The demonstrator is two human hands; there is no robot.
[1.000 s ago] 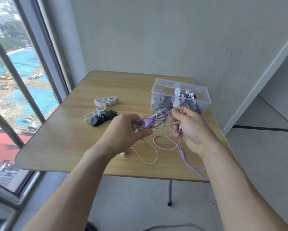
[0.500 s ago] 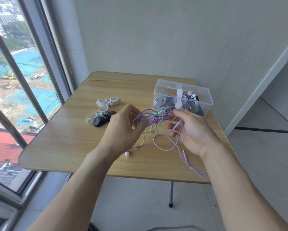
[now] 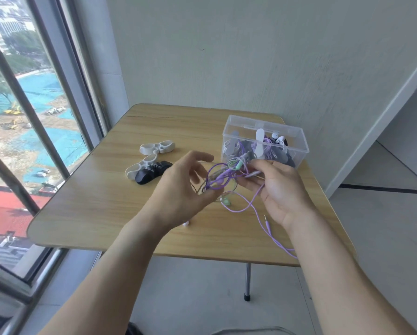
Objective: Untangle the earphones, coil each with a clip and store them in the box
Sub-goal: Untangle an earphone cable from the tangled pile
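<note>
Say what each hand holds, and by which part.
Both grip the tangled earphones: right hand pinches the knot's right side, left hand its lower left edge.

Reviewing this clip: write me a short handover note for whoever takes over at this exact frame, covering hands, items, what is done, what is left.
Left hand: pinches the tangled earphones at its thumb, other fingers spread.
Right hand: grips the same tangle from the other side, above the table.
A purple cable trails from the tangle over the table's near edge; its plug lies by the right wrist.
Two white clips and a black clip lie loose, left of the clear box.
Done: the box already holds several clipped earphones.
Left: separate the purple and green sets, coil and clip each, box them.
</note>
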